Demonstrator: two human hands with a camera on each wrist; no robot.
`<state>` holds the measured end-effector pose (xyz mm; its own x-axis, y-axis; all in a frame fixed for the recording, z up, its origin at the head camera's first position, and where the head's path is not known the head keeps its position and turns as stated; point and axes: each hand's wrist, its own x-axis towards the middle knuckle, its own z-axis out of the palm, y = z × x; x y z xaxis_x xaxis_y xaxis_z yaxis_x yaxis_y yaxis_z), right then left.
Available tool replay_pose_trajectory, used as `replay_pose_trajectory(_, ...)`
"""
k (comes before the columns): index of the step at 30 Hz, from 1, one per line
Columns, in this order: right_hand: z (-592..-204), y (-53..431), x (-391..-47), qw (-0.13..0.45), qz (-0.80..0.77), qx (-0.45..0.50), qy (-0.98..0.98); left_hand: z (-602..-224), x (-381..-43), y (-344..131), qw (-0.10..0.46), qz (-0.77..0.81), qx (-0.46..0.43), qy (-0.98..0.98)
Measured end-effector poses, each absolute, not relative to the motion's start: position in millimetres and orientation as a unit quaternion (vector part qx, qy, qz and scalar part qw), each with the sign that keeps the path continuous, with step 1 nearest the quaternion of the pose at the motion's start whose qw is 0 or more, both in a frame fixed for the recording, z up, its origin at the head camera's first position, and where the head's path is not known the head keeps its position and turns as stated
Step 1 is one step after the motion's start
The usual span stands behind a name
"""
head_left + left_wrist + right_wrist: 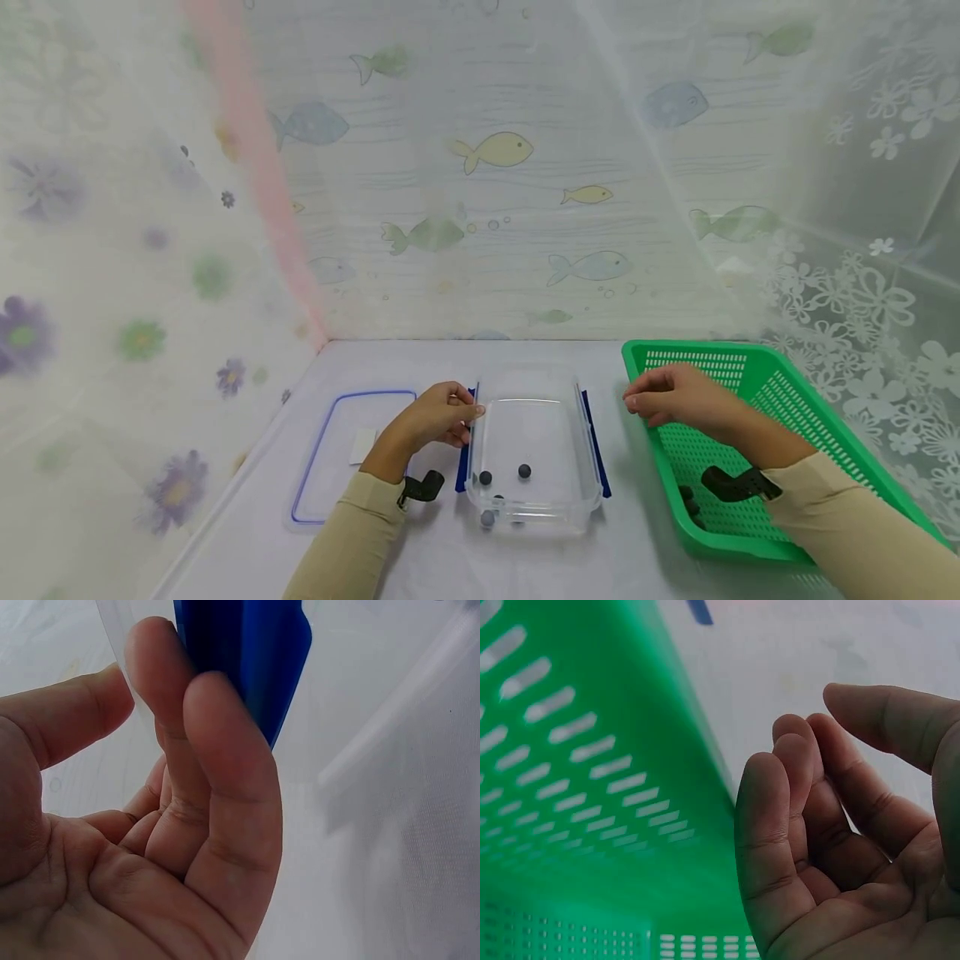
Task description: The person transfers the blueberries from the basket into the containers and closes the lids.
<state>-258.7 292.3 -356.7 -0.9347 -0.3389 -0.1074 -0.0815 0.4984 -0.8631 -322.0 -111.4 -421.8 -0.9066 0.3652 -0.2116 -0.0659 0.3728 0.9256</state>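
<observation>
A clear plastic food container with dark blue side latches stands in the middle of the table. Several small dark balls lie in its near part. My left hand holds the container's left wall, thumb at the rim and fingers outside against the blue latch. Over the left rim of a green basket hovers my right hand, its fingers loosely bent and nothing between them. Dark balls lie in the basket's near left corner, partly hidden by its wall.
A clear lid with a blue seal lies flat at the left, partly behind the left forearm, with a white square on it. Patterned sheets hang behind the table and at both sides. The basket takes up the table's right side.
</observation>
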Motion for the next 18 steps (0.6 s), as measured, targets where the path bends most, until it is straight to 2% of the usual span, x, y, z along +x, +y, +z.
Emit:
replay_pose_trajectory(9,-361,323,-254,0.154,-0.474,-0.111,0.86,-423,-323,-112,0.195,0.557,0.09,0.803)
replay_pose_trajectory(18,-380,353,-255,0.231,-0.46,-0.082,0.854,-423,-323,-111,0.198,0.557,0.086,0.802)
